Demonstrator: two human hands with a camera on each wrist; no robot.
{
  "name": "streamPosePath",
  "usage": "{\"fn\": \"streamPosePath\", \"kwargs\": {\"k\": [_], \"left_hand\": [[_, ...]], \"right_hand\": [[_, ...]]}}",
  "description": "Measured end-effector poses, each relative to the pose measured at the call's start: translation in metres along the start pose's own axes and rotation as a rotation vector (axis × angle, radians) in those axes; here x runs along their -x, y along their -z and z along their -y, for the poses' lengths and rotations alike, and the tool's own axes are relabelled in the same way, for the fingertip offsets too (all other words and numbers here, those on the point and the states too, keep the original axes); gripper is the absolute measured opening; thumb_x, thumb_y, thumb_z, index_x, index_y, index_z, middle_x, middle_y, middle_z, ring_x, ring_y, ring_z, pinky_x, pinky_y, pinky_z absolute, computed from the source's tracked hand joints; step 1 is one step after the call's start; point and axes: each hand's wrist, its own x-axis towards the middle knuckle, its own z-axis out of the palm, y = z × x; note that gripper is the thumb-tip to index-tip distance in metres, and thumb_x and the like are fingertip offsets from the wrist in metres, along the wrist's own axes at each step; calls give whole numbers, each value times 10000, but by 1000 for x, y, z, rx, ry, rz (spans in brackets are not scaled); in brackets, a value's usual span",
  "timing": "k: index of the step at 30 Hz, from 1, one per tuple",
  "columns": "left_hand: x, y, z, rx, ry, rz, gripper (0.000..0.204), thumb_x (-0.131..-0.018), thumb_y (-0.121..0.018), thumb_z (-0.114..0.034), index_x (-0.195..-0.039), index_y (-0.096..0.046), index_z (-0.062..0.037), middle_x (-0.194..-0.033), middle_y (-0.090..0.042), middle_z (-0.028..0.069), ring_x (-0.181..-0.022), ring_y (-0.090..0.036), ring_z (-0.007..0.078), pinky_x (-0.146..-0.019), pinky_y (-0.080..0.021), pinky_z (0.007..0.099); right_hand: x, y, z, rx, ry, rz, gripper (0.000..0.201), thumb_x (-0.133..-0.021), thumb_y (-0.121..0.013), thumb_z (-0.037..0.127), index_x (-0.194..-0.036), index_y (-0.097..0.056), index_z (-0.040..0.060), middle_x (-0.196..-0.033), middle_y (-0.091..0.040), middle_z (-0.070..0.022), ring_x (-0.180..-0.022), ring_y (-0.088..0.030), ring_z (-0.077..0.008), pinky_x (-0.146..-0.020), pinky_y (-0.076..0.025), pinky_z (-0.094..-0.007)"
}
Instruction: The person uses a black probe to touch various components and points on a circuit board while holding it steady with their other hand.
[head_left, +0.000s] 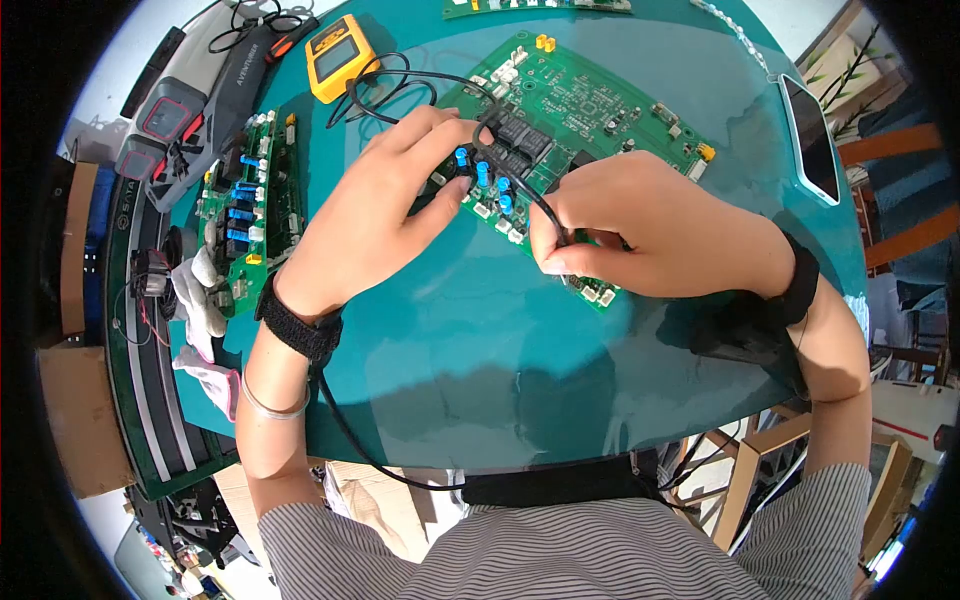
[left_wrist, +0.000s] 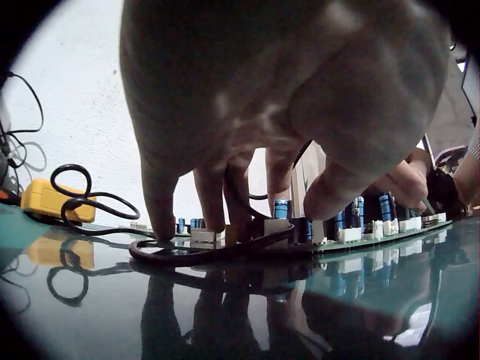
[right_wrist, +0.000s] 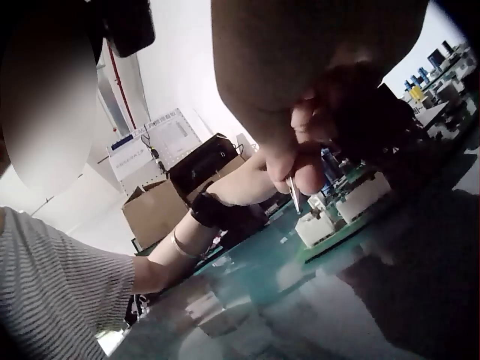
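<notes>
A large green circuit board (head_left: 600, 95) lies on the table, with blue capacitors (head_left: 483, 174) and white connectors along its near edge. My left hand (head_left: 385, 195) is spread over the board's left corner, its fingers reaching down to the connectors in the left wrist view and the thumb beside the capacitors. My right hand (head_left: 650, 225) pinches a test probe on a black cable (head_left: 528, 190). In the right wrist view the probe's thin metal tip (right_wrist: 294, 199) points down close over a white connector (right_wrist: 315, 229) at the board's edge. The cable passes by my left fingers.
A yellow handheld meter (head_left: 340, 58) with looped black leads stands beyond my left hand. Another circuit board (head_left: 250, 205) and gloves (head_left: 200, 300) lie at the left. A phone (head_left: 808, 135) is at the right. A third board (head_left: 535, 6) shows at the far edge.
</notes>
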Motion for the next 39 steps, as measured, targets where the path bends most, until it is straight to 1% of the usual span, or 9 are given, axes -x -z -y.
{"fn": "streamPosePath", "kwargs": {"k": [6, 13, 22, 24, 28, 31, 34, 38, 39], "left_hand": [[1, -3, 3, -20, -5, -15, 419, -931, -630, 19, -1346, -570, 21, -1339, -577, 227, -1308, -530, 453, -1105, -440, 451], [1, -3, 4, -33, -16, -20, 407, -939, -638, 3, -1340, -570, 25, -1328, -580, 228, -1286, -538, 456, -1091, -449, 454], [1, -3, 4, -26, -19, -17, 430, -918, -636, 17, -1342, -564, 24, -1332, -576, 224, -1293, -533, 454, -1101, -440, 457], [1, -1, 3, -31, -21, -3, 436, -914, -636, 19, -1344, -562, 24, -1337, -573, 223, -1296, -531, 453, -1104, -439, 455], [1, -1, 2, -28, -15, 1, 435, -918, -634, 13, -1346, -560, 27, -1344, -566, 220, -1301, -528, 451, -1106, -436, 446], [1, -7, 8, -63, -77, -68, 389, -938, -645, -56, -1320, -576, -46, -1242, -590, 194, -1164, -585, 420, -985, -487, 466], [0, -2, 3, -29, -13, -1, 428, -928, -631, 4, -1347, -554, 38, -1331, -566, 223, -1296, -528, 453, -1100, -436, 445], [0, -3, 4, -27, -13, 3, 425, -927, -630, 7, -1344, -554, 42, -1329, -565, 226, -1295, -528, 454, -1098, -436, 445], [0, -6, 6, -45, -47, -39, 406, -931, -637, -21, -1330, -562, -5, -1282, -576, 210, -1230, -556, 438, -1039, -462, 455]], "right_hand": [[1, -10, -1, 216, 132, -82, 92, -930, -654, 160, -877, -624, 91, -736, -617, -86, -784, -644, -319, -713, -505, -456], [1, -10, 0, 251, 125, -64, 97, -931, -661, 163, -879, -627, 88, -749, -629, -83, -797, -648, -316, -719, -507, -460], [0, -5, -1, 168, 154, -41, 77, -913, -660, 132, -867, -633, 77, -749, -636, -87, -786, -650, -304, -714, -499, -441], [0, 0, 4, -29, 13, 16, 71, -902, -651, 108, -852, -615, 74, -734, -621, -88, -764, -636, -307, -705, -487, -435], [0, 2, 1, -81, -20, 52, 62, -886, -652, 94, -847, -607, 73, -725, -608, -88, -754, -623, -311, -703, -482, -433], [1, -8, -6, 108, 142, -54, 52, -877, -662, 94, -850, -622, 75, -727, -614, -85, -755, -621, -313, -709, -486, -431], [1, -8, -8, 120, 174, -77, 43, -879, -660, 100, -852, -635, 78, -735, -622, -80, -758, -622, -313, -714, -489, -429], [1, -6, -8, 106, 190, -47, 61, -891, -668, 123, -856, -644, 78, -721, -622, -62, -736, -623, -285, -705, -491, -413], [1, -6, -8, 107, 197, -49, 72, -897, -674, 134, -862, -646, 77, -709, -616, -57, -711, -621, -268, -690, -490, -400]]}}
